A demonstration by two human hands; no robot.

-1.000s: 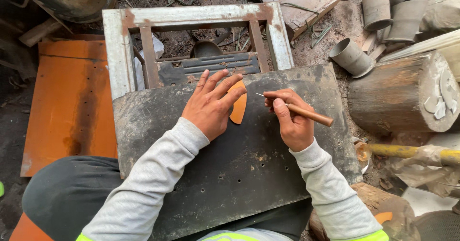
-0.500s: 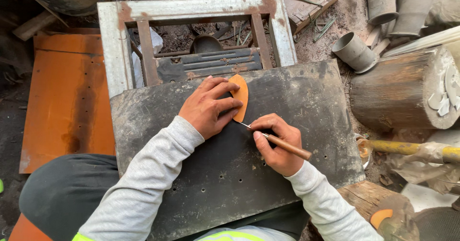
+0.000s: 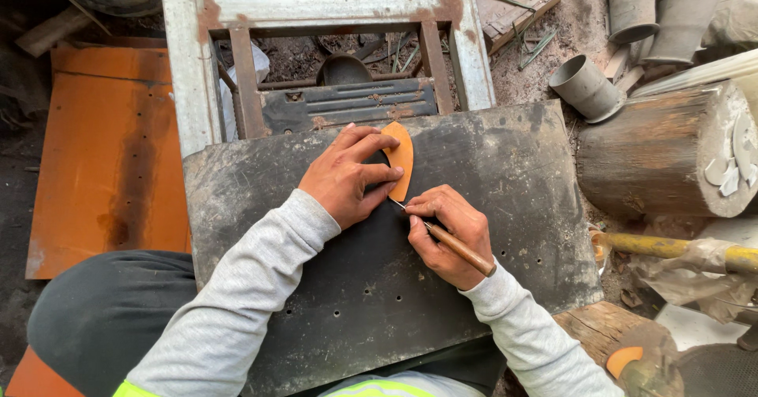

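Note:
My left hand (image 3: 346, 175) presses a small orange curved template (image 3: 400, 158) flat onto a dark, dusty sheet (image 3: 505, 199) that lies across my lap. The fingers spread over the template's left side. My right hand (image 3: 444, 231) grips a thin wooden-handled scribing tool (image 3: 452, 247). Its metal tip touches the sheet at the template's lower edge, close to my left fingers. Several small holes dot the sheet's lower part.
A rusty white metal frame (image 3: 181, 73) lies beyond the sheet, an orange panel (image 3: 103, 144) to the left. Grey pipe pieces (image 3: 583, 87) and a log stump (image 3: 655, 156) sit right, above a yellow-handled tool (image 3: 671, 247). Dirt ground lies all around.
My right hand has drawn the tool down from the template's upper right edge to its lower end. My left hand stays pressed on the template.

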